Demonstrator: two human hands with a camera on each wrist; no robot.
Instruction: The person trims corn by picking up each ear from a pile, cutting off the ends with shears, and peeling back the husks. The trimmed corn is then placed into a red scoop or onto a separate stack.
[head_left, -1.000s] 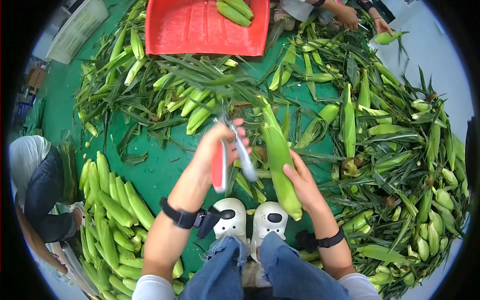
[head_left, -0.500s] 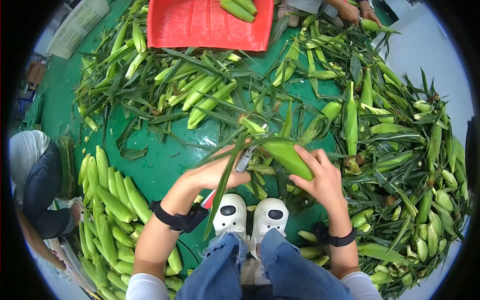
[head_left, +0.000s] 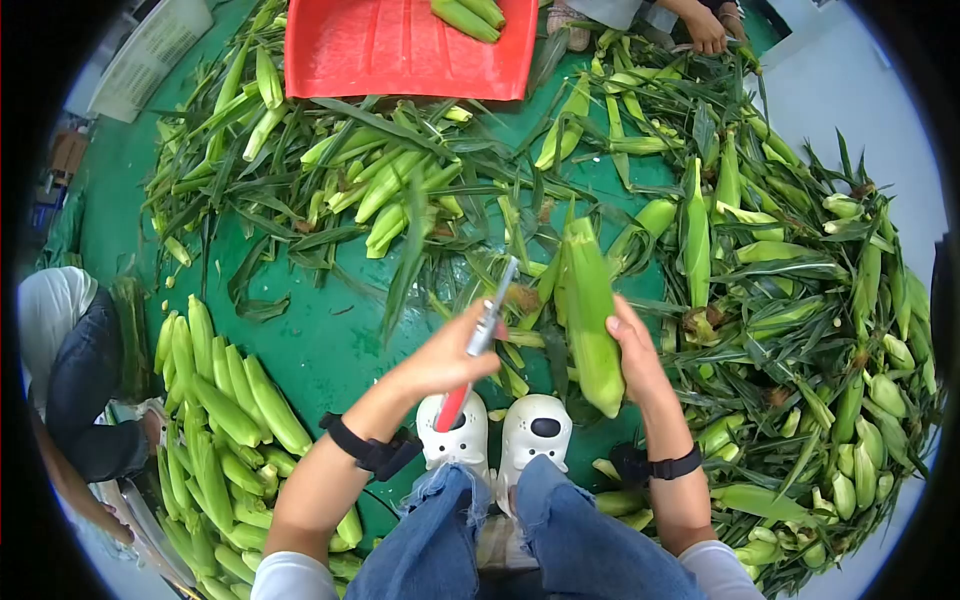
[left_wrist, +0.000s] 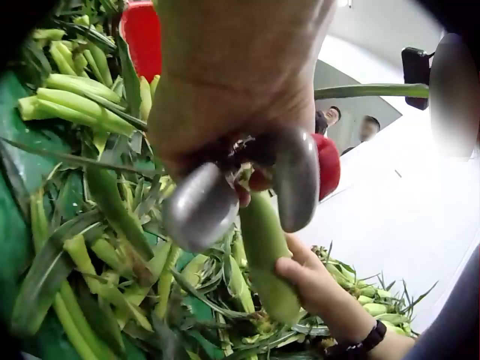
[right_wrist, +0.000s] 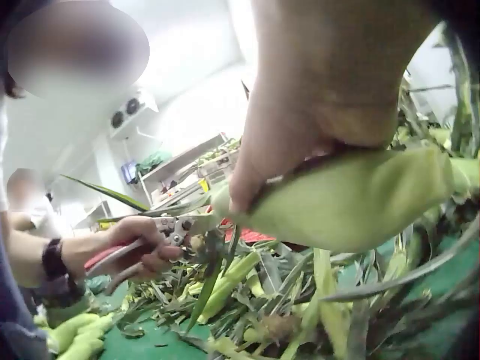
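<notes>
In the head view the left hand (head_left: 452,352) grips metal pruning shears (head_left: 487,322) with a red handle. The right hand (head_left: 640,352) holds a green corn ear (head_left: 592,325) in its husk, upright in the view, thumb along its side. The left wrist view shows the shears' grey handles (left_wrist: 297,180) under the palm, with the ear (left_wrist: 264,259) beyond them. Seen from the right wrist, the ear (right_wrist: 352,202) lies under the right palm, and the shears' pivot (right_wrist: 177,229) is close to its narrow end. A long leaf (head_left: 408,262) is left of the shears.
Trimmed ears (head_left: 215,440) are piled at the left on the green floor (head_left: 330,345). Leaves and husked ears (head_left: 800,330) cover the right side. A red scoop (head_left: 410,50) with ears lies at the top. Another person's hands (head_left: 705,30) are at the top right; someone sits at the left.
The ear has swung from a slant to nearly upright and its leafy top is gone. A long leaf has come away to the left. The left hand with the shears has drawn back from the ear.
</notes>
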